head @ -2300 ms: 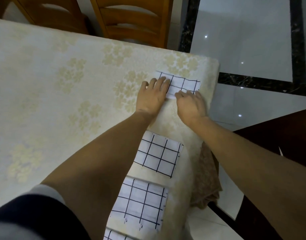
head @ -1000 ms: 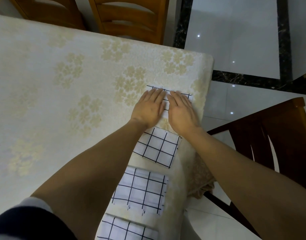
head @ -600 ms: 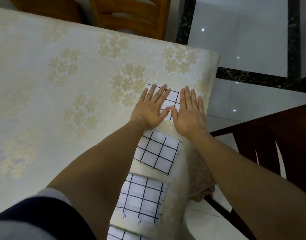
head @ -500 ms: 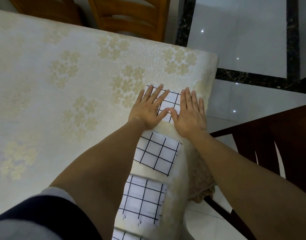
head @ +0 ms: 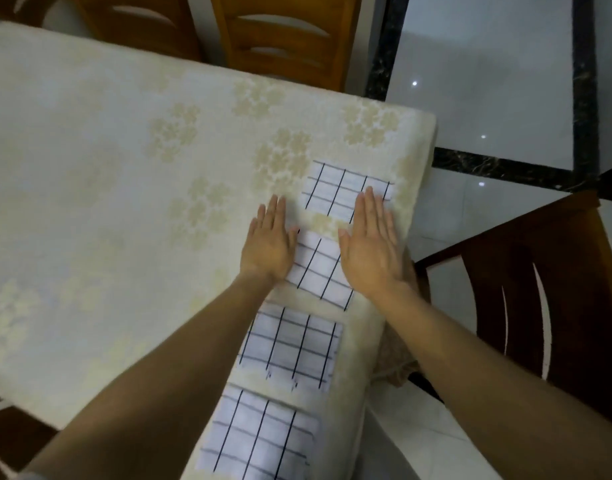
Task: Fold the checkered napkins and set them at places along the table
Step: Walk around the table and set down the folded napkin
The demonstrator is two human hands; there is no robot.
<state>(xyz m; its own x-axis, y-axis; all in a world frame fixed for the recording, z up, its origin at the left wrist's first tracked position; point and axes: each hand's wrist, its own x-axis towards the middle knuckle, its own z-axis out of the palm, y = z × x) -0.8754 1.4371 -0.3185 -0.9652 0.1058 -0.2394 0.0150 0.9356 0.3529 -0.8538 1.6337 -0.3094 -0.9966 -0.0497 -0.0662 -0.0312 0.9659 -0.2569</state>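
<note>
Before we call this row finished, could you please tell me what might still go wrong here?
The right hand overlaps a corner of the farthest napkin; sliding back could drag it askew. The whole row lies near the draped edge of the tablecloth, so a tug there might shift it.

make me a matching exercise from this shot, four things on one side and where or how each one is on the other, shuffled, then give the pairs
Things
1. farthest napkin
2. nearest napkin
3. dark chair
4. left hand

Places or states
A. on the floor off the right edge of the table
B. fingers straight, at the left edge of the second napkin
C. by the table's far right corner
D. cut off by the bottom of the picture

Pairs: 1-C, 2-D, 3-A, 4-B
</note>
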